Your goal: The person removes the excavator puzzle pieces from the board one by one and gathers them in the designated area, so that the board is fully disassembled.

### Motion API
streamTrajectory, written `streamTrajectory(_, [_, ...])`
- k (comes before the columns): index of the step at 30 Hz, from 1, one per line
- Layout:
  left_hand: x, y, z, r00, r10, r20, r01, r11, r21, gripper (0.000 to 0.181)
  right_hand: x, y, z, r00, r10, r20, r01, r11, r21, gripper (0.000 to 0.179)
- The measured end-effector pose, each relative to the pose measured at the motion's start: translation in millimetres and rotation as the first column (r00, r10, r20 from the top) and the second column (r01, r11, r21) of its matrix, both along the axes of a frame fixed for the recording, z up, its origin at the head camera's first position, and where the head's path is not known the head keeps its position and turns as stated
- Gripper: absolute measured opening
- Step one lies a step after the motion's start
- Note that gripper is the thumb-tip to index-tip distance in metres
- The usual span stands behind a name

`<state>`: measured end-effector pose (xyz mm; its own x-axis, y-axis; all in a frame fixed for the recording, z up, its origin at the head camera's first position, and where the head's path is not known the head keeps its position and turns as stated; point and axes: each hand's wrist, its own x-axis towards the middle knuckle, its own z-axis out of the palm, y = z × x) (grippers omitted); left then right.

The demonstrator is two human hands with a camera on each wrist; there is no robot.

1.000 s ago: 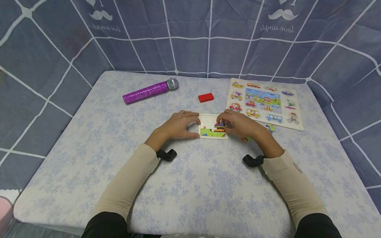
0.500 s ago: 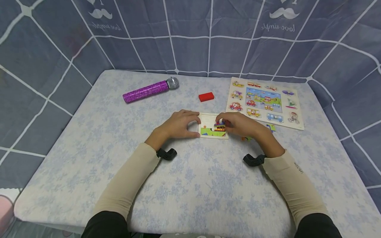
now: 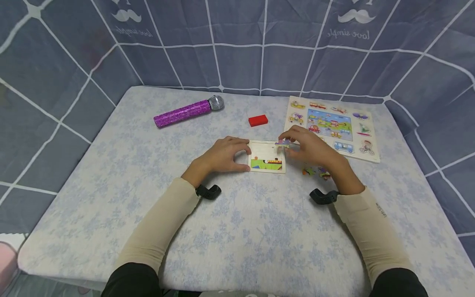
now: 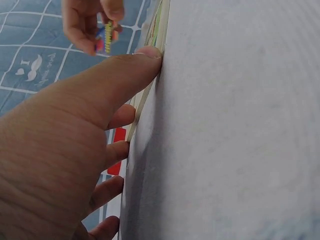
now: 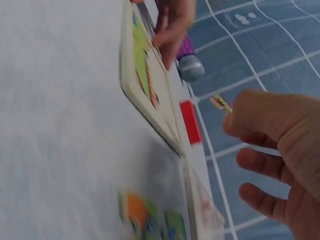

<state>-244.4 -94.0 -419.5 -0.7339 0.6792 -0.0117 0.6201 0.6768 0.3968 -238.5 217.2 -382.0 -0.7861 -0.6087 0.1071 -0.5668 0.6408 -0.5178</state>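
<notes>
A small wooden puzzle tray [image 3: 264, 148] lies on the table, its lower part filled with green, patterned pieces and its upper part bare wood. My left hand [image 3: 226, 154] holds the tray's left edge, thumb near the front corner and index finger near the back one. In the left wrist view the left thumb [image 4: 125, 70] lies against the tray's edge. Above the tray's right side, my right hand [image 3: 306, 144] pinches a colourful puzzle piece [image 3: 283, 143] with a yellow striped band, lifted clear of the tray. Loose puzzle pieces [image 3: 308, 170] lie right of the tray, near the right wrist.
A larger wooden puzzle board [image 3: 363, 150] with vehicle pictures lies at the back right, partly behind my right hand. A red block [image 3: 257, 120] sits behind the tray. A glittery purple microphone [image 3: 182, 114] lies at the back left. Grey gridded cloth hangs around the table.
The right hand has lifted the striped puzzle piece off the tray and moved it back and right. An orange striped piece in the tray now shows. The left hand stays put.
</notes>
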Motion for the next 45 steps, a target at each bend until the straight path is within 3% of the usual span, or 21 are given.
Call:
streamTrajectory(7, [1.5,0.5,-2.0,1.0,0.007,-0.001,-0.007,0.999,-0.031,0.051,20.3,62,-3.5,0.999,-0.037,0.005,0.037,0.986,-0.164,0.039])
streamTrajectory(13, [0.1,1.6,-1.0,1.0,0.004,0.003,-0.004,1.0,-0.027,0.051,53.4,123,-18.2,0.993,-0.113,0.021,0.114,0.989,-0.097,0.038])
streamTrajectory(17, [-1.1,1.5,0.3,1.0,0.012,0.004,-0.011,1.0,-0.028,0.05,68.0,148,-28.9,0.99,-0.135,0.046,0.138,0.987,-0.08,0.037])
streamTrajectory(25, [0.0,1.0,-1.7,1.0,0.011,0.003,-0.011,1.0,-0.005,0.05,68.1,156,-41.3,0.996,-0.087,-0.014,0.085,0.988,-0.128,0.034])
streamTrajectory(34, [-0.2,0.3,-0.9,1.0,0.014,0.0,-0.014,1.0,-0.009,0.05,68.2,156,-42.7,0.998,-0.067,-0.009,0.065,0.986,-0.155,0.035])
streamTrajectory(39, [0.6,0.0,-0.2,1.0,0.009,-0.001,-0.009,1.0,-0.004,0.05,71.6,156,-40.1,0.994,-0.095,0.051,0.102,0.983,-0.151,0.03])
streamTrajectory(45, [1.9,1.8,1.5,1.0,0.005,0.001,-0.005,1.0,-0.007,0.049,74.3,157,-35.2,0.972,-0.226,0.059,0.233,0.959,-0.161,0.025])
